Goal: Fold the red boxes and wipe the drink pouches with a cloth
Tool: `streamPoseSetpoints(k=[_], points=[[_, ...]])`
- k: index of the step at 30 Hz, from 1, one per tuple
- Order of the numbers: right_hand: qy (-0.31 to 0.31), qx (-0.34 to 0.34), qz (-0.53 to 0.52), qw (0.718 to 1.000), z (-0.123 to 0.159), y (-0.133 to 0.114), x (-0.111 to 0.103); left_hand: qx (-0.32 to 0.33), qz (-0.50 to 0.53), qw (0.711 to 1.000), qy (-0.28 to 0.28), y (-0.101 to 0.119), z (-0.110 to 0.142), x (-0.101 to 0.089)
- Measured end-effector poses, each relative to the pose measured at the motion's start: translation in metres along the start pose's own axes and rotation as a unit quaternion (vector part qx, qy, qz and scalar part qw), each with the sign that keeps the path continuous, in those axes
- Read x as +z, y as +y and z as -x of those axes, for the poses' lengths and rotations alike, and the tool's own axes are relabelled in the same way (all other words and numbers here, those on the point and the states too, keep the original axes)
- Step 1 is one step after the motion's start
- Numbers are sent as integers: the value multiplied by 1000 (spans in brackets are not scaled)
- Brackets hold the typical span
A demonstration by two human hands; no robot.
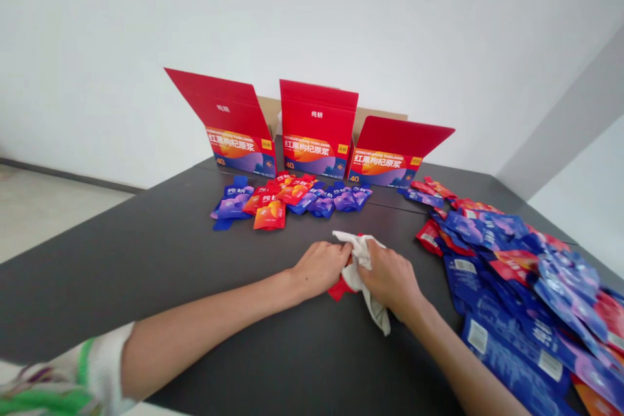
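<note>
Red pouch (341,288) is low between your two hands, just above the table (273,354) or on it; you cannot tell from here whether it touches. Your left hand (322,266) has its fingers curled and clamped on the pouch, their tips partly hidden. Your right hand (390,278) is closed on a white cloth (377,313), bunched against the pouch, one end hanging below your right fingers and a corner poking out above your left ones.

Beyond your fingers and a little to their left, red and blue packets (269,215) lie in a loose, overlapping group. Farther past your fingertips, three boxes stand side by side: left box (241,153), middle box (316,156) and right box (380,168), their red front flaps raised. To the right of your right fingers spreads a heap (507,331) of blue and red packets.
</note>
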State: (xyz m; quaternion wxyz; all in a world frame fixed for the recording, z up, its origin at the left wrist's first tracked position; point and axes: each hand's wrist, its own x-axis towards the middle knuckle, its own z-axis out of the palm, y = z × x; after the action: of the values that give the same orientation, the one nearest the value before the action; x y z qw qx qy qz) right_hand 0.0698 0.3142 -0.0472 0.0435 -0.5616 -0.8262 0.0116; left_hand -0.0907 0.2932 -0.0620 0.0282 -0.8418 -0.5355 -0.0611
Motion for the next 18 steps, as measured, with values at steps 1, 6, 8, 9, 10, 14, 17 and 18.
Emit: streamPoseSetpoints(k=[1,6,8,9,10,14,17,18], points=[[2,38,7,999,-4,7,0,-1,-3,1000,5,0,0,1],[17,164,-42,985,-23,67,-2,-53,30,998,-5,-16,-3,-3],[44,173,-83,980,-24,84,-4,-63,60,996,20,-36,-9,-11],[57,172,-98,979,-24,89,-4,-58,64,996,38,-48,-13,-16],[66,170,-108,977,-24,92,-5,-48,62,995,54,-62,-18,-22],[66,157,-117,978,-23,91,-4,-45,16,996,73,-115,-33,-41],[46,156,-103,981,-23,89,-2,-66,-17,994,87,-139,-38,-44],[41,155,-98,982,-23,89,-3,-73,-28,992,96,-142,-38,-44]])
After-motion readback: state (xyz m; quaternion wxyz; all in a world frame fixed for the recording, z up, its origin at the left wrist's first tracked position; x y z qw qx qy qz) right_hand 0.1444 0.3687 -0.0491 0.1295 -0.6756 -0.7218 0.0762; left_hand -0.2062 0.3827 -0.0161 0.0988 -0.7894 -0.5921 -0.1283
